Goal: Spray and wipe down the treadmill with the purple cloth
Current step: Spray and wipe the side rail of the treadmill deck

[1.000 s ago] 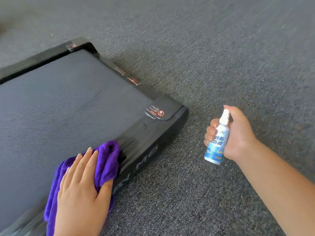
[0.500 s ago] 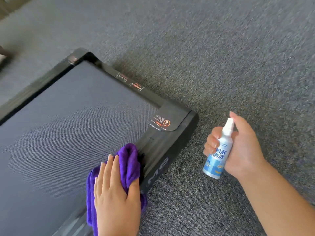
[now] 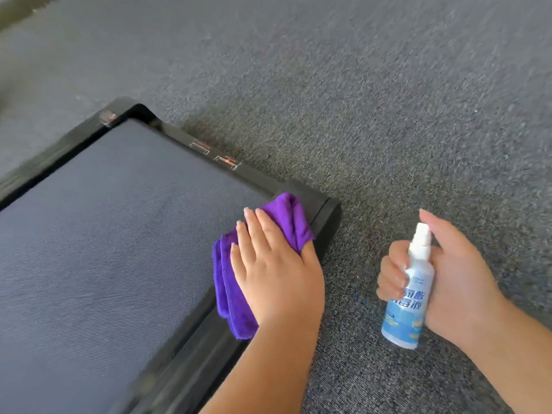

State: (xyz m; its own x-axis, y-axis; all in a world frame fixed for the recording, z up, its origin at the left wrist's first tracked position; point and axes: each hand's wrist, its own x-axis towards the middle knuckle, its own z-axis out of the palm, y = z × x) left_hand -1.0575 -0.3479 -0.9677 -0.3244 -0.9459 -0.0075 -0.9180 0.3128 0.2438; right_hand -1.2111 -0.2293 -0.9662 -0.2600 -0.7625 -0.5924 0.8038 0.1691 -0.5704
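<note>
Dark grey carpet [image 3: 388,100] is covering the whole floor, its short, speckled pile showing lighter flecks at close range. Daylight is falling across it from the upper part of the view, brightening the far carpet and leaving the near right area darker. A paler, olive-toned strip [image 3: 18,10] is showing at the upper left corner, too blurred to identify. No walls, windows or furniture are appearing in view.

Bright, even daylight, soft shadows; motion blur smears the left and lower edges.
</note>
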